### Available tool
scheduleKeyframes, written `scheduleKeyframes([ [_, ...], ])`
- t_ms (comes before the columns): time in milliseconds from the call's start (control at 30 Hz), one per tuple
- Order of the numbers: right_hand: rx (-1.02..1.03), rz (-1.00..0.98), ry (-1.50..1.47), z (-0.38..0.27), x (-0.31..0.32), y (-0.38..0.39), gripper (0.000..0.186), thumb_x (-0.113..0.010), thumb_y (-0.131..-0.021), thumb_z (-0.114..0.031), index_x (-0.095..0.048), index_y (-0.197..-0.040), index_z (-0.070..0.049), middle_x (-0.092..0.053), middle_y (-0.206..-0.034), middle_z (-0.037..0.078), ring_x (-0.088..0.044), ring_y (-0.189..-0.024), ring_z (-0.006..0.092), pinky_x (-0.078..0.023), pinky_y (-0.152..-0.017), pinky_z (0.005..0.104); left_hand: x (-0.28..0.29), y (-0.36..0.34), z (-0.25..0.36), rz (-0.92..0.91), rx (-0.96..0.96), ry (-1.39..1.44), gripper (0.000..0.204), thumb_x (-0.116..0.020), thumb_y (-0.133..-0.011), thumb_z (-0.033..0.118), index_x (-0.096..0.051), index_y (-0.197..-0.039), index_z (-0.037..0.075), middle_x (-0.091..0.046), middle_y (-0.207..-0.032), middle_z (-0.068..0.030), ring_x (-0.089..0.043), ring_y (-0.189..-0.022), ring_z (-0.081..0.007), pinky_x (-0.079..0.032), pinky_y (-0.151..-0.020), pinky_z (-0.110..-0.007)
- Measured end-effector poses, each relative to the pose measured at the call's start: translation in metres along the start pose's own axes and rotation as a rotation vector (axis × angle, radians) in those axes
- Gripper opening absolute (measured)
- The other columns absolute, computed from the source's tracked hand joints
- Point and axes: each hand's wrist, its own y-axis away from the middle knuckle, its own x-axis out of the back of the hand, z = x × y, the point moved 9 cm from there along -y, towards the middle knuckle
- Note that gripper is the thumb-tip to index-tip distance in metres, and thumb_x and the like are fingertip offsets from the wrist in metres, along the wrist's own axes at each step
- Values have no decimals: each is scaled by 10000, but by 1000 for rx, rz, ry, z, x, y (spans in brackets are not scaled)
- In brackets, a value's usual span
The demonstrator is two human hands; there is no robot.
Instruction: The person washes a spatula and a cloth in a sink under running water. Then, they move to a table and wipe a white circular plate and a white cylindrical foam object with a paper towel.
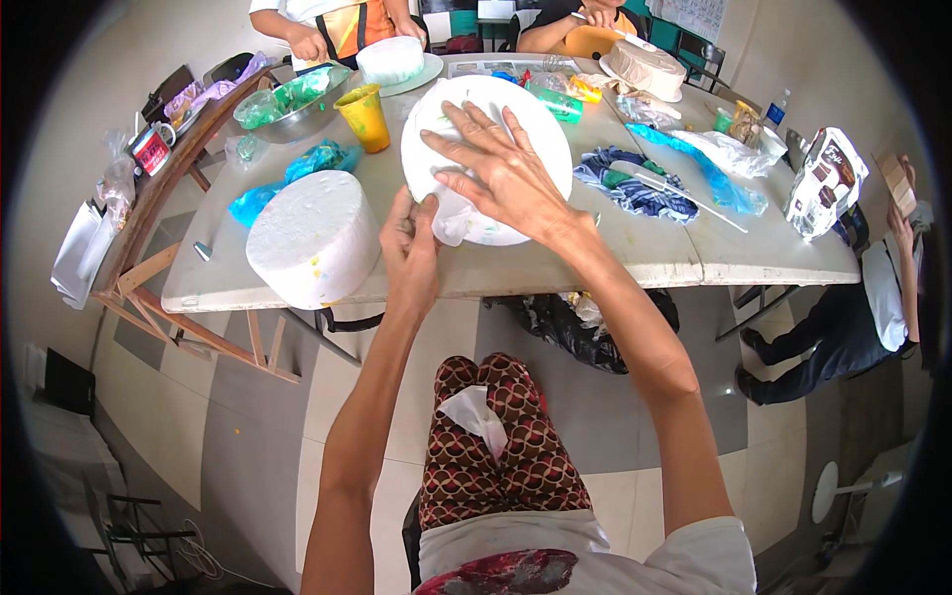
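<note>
A white round board (540, 129) with faint green smudges is tilted up in front of me at the table's front edge. My right hand (496, 169) lies spread across its face, fingers apart. At the lower left rim, my left hand (410, 243) is closed with thumb and fingers on the board's edge. A crumpled white tissue (454, 223) shows on the board beneath my right palm, near the left thumb. Just left of my left hand stands a thick white foam cylinder (312, 238) with a few yellow marks.
Behind the board are a yellow cup (364, 119), a metal bowl (297, 114) and a blue plastic bag (322, 159). A knife (659, 186) rests on a dark striped cloth (605, 183) to the right. Co-workers stand beside cakes (645, 69) across the table. A black trash bag (565, 332) sits below.
</note>
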Motion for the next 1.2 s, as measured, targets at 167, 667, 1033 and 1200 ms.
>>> scheduleKeyframes([
  [167,67,-3,94,7,-8,-13,400,-447,-881,-311,-455,-1257,-175,-378,-1335,111,-315,-1254,295,-166,-1045,491,5,0,0,24,20,-118,374,-481,-892,161,-414,-1222,-1,-561,-1040,-50,-537,-818,-62,-430,-658,-187],
  [667,-18,101,210,67,13,-18,412,-505,-823,-130,-441,-1228,-89,-512,-1158,121,-460,-1056,292,-313,-931,440,-11,6,8,-25,-11,-139,389,-504,-889,221,-446,-1203,-2,-580,-944,-35,-539,-821,-72,-436,-680,-224],
  [1033,-227,21,56,108,30,15,458,-491,-711,22,-479,-1166,-26,-544,-1010,163,-518,-932,343,-384,-818,429,-5,14,5,41,-39,-115,366,-493,-893,199,-426,-1198,8,-566,-963,-16,-521,-798,-43,-430,-679,-222],
  [1200,-472,162,-208,113,45,38,325,-488,-718,-13,-539,-1039,5,-577,-912,235,-564,-882,381,-446,-746,401,2,16,9,69,-54,-34,331,-488,-894,168,-433,-1179,10,-568,-930,-14,-528,-790,-45,-434,-684,-219],
])
